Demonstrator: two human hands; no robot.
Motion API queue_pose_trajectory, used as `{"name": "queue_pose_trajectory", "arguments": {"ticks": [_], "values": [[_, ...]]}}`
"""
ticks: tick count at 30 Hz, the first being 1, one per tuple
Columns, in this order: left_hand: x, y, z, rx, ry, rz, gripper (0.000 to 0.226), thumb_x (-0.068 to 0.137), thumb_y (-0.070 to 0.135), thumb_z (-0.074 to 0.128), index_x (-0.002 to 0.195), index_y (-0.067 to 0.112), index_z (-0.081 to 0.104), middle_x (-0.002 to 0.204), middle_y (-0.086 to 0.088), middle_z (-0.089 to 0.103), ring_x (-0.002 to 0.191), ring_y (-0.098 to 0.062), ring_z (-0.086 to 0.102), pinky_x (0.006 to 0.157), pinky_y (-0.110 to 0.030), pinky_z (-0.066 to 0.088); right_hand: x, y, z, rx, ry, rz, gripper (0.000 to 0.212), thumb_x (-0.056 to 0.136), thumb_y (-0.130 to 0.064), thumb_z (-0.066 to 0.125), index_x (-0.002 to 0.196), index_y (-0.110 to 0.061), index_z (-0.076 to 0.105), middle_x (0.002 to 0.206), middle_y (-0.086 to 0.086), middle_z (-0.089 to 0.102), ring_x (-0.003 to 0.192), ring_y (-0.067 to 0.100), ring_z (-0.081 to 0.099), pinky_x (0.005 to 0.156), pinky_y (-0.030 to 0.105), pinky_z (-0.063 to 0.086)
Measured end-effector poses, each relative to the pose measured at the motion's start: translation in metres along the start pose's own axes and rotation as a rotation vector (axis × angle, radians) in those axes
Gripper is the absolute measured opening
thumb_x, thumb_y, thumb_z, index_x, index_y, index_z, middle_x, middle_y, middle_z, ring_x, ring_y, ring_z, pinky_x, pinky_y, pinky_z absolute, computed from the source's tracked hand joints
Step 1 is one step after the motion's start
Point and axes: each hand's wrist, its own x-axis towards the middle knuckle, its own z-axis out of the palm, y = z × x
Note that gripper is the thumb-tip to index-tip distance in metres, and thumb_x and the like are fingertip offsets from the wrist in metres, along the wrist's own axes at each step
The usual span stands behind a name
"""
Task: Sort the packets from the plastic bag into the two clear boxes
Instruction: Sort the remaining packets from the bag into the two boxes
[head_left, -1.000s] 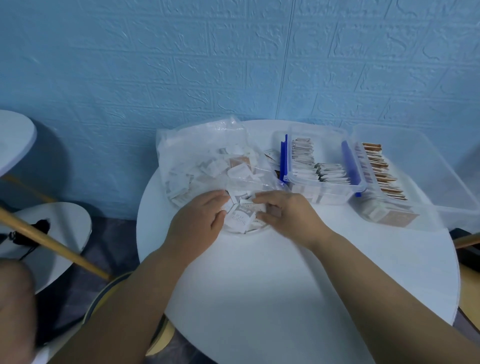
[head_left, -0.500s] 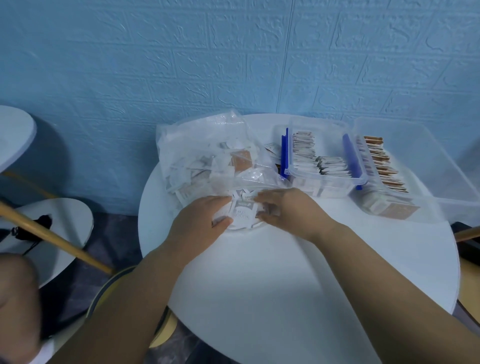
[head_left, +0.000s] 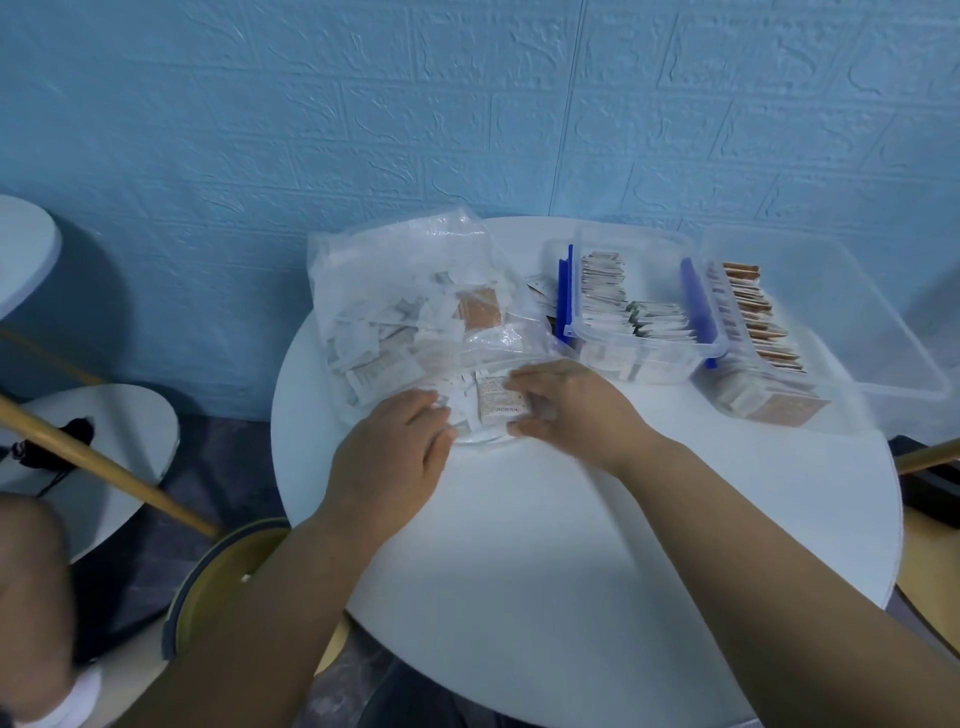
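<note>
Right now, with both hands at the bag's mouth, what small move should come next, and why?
Probably the right hand lifts the white printed packet clear of the clear plastic bag: its fingers already bracket it, and the blue-latched clear box sits just right.

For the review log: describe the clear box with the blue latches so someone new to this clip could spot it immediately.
On the round white table against the blue wall, look at the far right side, where two clear boxes sit side by side. The clear box with blue latches is the smaller one, just right of the plastic bag. Only it has blue clips at both ends; the larger box beside it has none.
</note>
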Motion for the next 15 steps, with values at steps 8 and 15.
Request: {"name": "queue_pose_trajectory", "arguments": {"ticks": [8,15], "values": [[-0.005,0.004,0.006,-0.127,0.020,-0.054,0.045,0.088,0.037,0.040,0.112,0.009,0.065,0.116,-0.005,0.065,0.112,-0.021,0.058,0.091,-0.033,0.047,-0.011,-0.005,0.002,0.021,0.234,-0.130,0.015,0.084,-0.022,0.061,0.091,-0.012,0.071,0.088,0.003,0.072,0.080,0.025,0.066,0.068,0.034,0.054],[0.009,0.028,-0.009,-0.375,0.232,-0.153,0.034,0.078,0.028,0.069,0.107,0.011,0.067,0.099,-0.001,0.070,0.090,0.000,0.055,0.078,0.000,0.034,-0.015,-0.036,-0.012,0.646,0.209,0.024,0.011,0.087,-0.013,0.062,0.083,-0.022,0.066,0.074,-0.010,0.067,0.073,0.007,0.064,0.076,0.025,0.054]]}}
